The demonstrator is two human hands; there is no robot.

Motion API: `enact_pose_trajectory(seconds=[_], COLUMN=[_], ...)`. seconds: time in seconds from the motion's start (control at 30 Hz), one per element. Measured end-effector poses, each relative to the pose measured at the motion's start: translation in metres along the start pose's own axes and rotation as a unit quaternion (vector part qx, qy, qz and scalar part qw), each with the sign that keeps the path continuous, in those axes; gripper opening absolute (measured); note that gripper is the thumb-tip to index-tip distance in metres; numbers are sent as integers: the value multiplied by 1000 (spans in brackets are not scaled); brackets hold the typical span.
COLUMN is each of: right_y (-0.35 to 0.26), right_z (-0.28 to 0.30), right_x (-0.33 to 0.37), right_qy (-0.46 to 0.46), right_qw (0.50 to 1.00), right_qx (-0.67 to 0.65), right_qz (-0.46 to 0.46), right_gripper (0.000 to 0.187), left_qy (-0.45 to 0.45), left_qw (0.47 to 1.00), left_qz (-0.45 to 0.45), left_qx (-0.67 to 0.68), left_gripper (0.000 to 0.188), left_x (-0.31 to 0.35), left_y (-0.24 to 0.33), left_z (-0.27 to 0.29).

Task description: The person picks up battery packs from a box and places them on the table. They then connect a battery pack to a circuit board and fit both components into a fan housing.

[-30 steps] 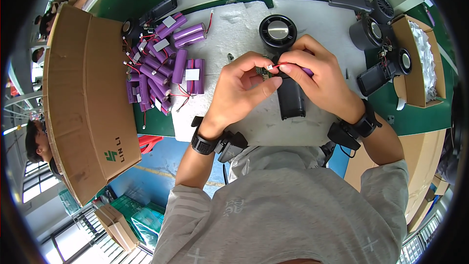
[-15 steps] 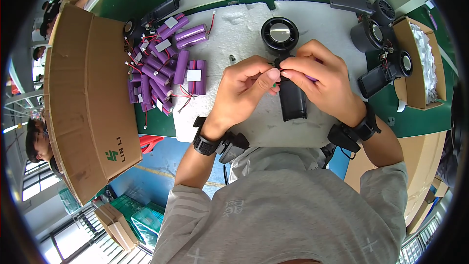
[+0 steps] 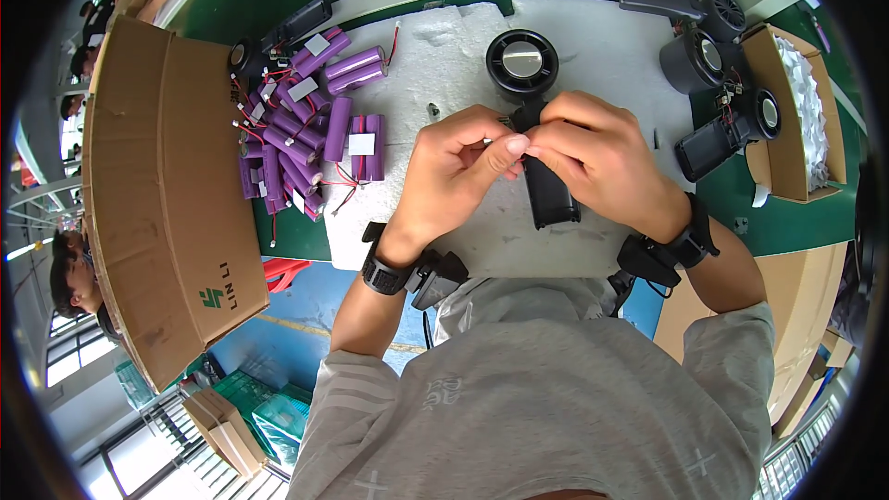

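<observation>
A black handheld device with a round, fan-like head and a straight handle lies on the white foam sheet, head pointing away from me. Over its neck, my left hand and my right hand meet, thumbs and fingertips pinched together. Whatever small part they pinch is hidden by the fingers. The right hand's fingers also cover part of the upper handle. Left of my hands lies a pile of purple battery packs with red and black leads, several bearing white labels.
At the right sit several similar black devices, some with exposed wiring, beside an open carton with white lining. A large cardboard box stands along the left edge of the green table. Other people are at the far left.
My fingertips have drawn closer together over the neck. Purple and green bits that showed between and under my fingers are now hidden. The whole view has shifted slightly.
</observation>
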State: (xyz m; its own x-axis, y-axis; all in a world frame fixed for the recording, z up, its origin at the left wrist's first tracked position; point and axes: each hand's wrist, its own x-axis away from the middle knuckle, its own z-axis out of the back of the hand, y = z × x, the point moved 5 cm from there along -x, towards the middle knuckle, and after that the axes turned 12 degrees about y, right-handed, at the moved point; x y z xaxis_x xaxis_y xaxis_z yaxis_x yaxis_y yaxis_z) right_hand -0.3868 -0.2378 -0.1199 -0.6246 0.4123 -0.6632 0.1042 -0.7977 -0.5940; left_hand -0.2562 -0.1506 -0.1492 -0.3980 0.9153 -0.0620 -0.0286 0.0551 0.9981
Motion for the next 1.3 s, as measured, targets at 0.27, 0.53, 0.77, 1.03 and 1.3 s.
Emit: enact_pose_trajectory(seconds=[0.27,0.53,0.77,1.03,1.3], right_y=[6,8,9,8,10], right_z=[1,-2,-2,-3,-4], right_x=[1,2,3,3,4], right_qy=[-12,-51,-58,-55,-59], right_qw=[995,991,991,992,992], right_qx=[-46,-45,-37,-43,-33], right_qz=[-92,-113,-112,-108,-108], right_gripper=[6,6,5,5,5], left_qy=[-6,-18,7,22,22], left_qw=[996,989,986,993,998], left_qz=[70,112,114,96,65], left_qx=[59,94,119,67,9], left_gripper=[25,39,44,38,32], left_x=[2,1,0,0,1], left_y=[0,-1,-3,3,3], left_z=[4,8,9,10,12])
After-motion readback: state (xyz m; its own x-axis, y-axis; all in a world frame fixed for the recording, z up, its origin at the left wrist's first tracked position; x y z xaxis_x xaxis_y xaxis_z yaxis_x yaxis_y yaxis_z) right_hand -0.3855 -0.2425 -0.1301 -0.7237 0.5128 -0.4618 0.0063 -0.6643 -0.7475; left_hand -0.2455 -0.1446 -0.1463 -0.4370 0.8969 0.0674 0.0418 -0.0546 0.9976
